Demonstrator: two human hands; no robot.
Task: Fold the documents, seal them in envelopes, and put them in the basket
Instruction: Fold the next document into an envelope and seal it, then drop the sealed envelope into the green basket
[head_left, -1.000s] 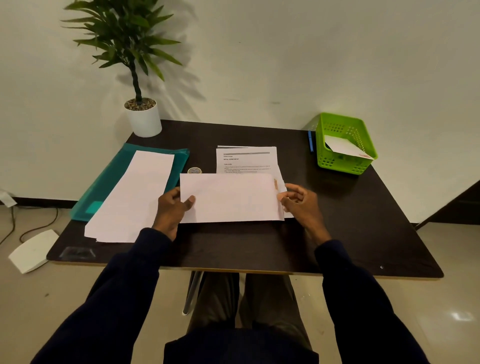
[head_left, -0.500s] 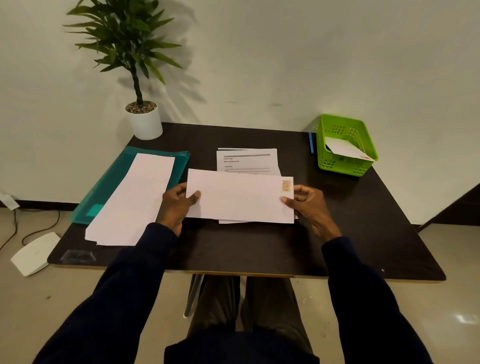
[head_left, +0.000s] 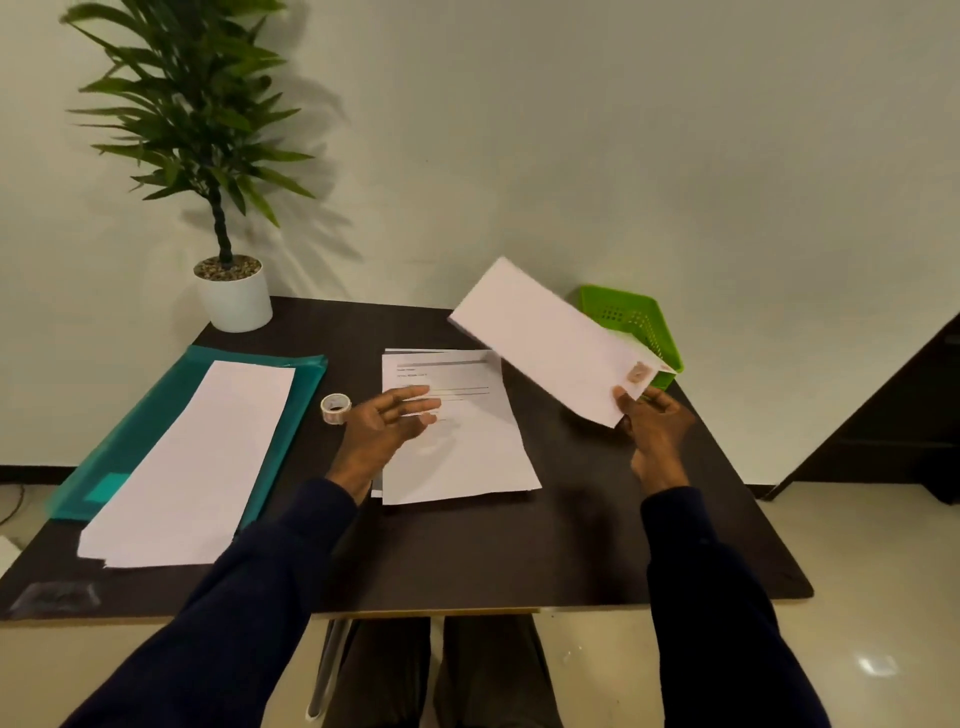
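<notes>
Dark counter (head_left: 467, 561): right hand (head_left: 655, 434) pinching white stamped paper envelope (head_left: 545, 340), raised, tilting before green plastic basket (head_left: 636, 319); left hand (head_left: 384, 426) hovering, fingers spread, over printed document stack (head_left: 467, 452).

1 wide-angle camera, worn on the person's head, looks forward and down across the dark table (head_left: 467, 561). It sits close: both sleeves (head_left: 249, 597) enter from the bottom edge, with the table's near edge low in frame. The green basket (head_left: 631, 317) lies far right, and the wall (head_left: 623, 130) fills the upper part.
</notes>
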